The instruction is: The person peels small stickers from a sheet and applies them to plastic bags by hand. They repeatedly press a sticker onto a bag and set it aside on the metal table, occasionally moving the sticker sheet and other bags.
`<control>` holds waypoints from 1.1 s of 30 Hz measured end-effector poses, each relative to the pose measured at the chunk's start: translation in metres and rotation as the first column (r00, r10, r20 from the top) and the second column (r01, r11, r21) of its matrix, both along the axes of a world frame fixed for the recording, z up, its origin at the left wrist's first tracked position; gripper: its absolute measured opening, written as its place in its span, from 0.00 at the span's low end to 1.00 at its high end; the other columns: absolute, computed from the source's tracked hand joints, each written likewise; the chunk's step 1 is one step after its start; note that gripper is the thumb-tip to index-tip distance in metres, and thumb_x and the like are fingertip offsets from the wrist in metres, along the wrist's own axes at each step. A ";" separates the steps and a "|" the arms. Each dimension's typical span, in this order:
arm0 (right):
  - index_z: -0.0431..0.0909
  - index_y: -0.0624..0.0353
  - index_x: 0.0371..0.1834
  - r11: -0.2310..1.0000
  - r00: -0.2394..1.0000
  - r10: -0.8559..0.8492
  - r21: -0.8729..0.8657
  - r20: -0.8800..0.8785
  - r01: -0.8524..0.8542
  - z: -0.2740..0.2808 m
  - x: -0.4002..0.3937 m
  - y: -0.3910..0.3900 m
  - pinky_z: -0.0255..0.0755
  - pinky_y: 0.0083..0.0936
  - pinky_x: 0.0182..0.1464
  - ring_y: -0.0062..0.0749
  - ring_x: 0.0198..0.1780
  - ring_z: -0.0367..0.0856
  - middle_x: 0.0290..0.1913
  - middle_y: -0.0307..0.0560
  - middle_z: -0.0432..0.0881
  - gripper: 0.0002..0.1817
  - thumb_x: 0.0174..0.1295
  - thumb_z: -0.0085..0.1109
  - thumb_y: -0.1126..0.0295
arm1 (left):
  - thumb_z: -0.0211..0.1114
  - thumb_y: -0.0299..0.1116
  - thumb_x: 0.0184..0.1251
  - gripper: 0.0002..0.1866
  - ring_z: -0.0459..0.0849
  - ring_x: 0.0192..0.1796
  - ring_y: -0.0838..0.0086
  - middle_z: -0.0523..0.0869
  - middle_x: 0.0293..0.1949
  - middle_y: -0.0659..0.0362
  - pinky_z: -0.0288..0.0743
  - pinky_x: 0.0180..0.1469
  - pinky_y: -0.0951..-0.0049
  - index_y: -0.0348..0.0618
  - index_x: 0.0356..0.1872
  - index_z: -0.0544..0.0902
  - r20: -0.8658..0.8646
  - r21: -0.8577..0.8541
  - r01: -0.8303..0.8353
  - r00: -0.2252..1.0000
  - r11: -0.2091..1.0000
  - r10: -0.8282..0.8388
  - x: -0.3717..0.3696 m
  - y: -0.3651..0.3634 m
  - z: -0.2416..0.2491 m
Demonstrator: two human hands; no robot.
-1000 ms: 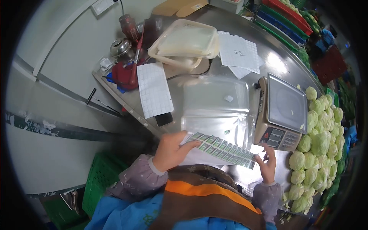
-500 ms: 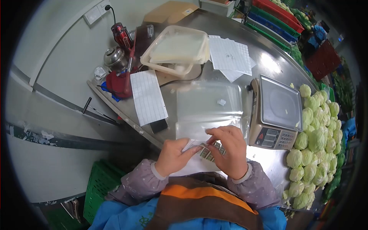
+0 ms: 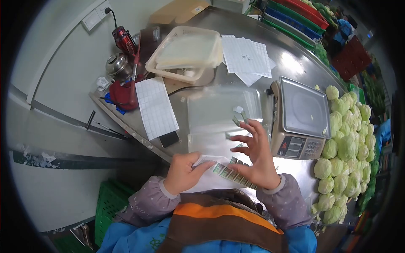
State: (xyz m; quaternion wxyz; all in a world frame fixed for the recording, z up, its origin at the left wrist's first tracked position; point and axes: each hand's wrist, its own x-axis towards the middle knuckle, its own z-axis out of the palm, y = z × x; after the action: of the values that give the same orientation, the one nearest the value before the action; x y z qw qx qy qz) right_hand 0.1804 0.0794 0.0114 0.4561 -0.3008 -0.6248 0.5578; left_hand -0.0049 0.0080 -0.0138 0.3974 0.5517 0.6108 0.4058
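Observation:
My left hand pinches a white sheet near the table's front edge. Rows of small green labels run along the sheet. My right hand has its fingers spread, with small green labels stuck on several fingertips; its thumb lies over the label rows. Just beyond the hands lie clear plastic bags, with a small white scrap on top.
A scale stands at the right, beside piled cabbages. Farther back are a cream basket and white papers. Another label sheet, a metal pot and a red cloth-like item are at the left.
My right hand has opened and spread its fingers, showing labels on the fingertips. More of the label rows is visible. The whole view has shifted slightly.

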 end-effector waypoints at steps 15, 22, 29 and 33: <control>0.56 0.60 0.65 0.948 0.905 -0.316 0.061 0.286 0.312 -0.154 0.040 0.024 0.78 0.21 0.40 0.30 0.45 0.74 0.55 0.50 0.65 0.41 0.45 0.60 0.90 | 0.79 0.32 0.34 0.27 0.78 0.49 0.56 0.80 0.42 0.53 0.71 0.52 0.62 0.43 0.41 0.78 -0.387 0.154 0.236 0.908 0.960 -0.161 -0.053 0.055 -0.030; 0.54 0.58 0.66 0.912 0.871 -0.393 0.005 0.295 0.410 -0.158 0.063 0.026 0.76 0.21 0.41 0.29 0.46 0.73 0.54 0.49 0.64 0.42 0.45 0.62 0.89 | 0.69 0.36 0.45 0.08 0.82 0.36 0.57 0.83 0.25 0.53 0.75 0.44 0.60 0.43 0.24 0.85 -0.432 -0.221 0.530 0.699 0.819 -0.570 -0.020 0.055 -0.165; 0.53 0.57 0.65 0.833 0.817 -0.540 -0.010 0.202 0.553 -0.177 0.093 0.019 0.75 0.23 0.42 0.30 0.47 0.72 0.54 0.47 0.63 0.42 0.46 0.61 0.88 | 0.69 0.33 0.55 0.08 0.81 0.28 0.72 0.82 0.24 0.56 0.75 0.36 0.65 0.40 0.28 0.83 0.097 -0.034 -0.227 0.969 0.973 0.229 -0.064 0.087 -0.135; 0.58 0.59 0.63 0.925 0.859 -0.364 0.034 0.360 0.378 -0.179 0.039 0.021 0.76 0.22 0.40 0.30 0.43 0.75 0.53 0.49 0.66 0.39 0.45 0.62 0.89 | 0.70 0.30 0.49 0.11 0.82 0.29 0.65 0.82 0.27 0.55 0.75 0.37 0.63 0.40 0.33 0.80 -0.142 0.396 -0.183 0.956 0.900 0.257 -0.020 0.052 -0.108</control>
State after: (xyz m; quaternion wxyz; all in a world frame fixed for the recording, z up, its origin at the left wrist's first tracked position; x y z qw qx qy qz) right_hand 0.2197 0.1003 -0.1678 0.4268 -0.5210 -0.6173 0.4066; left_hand -0.0251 0.0597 -0.1216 0.1746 0.5815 0.6144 0.5039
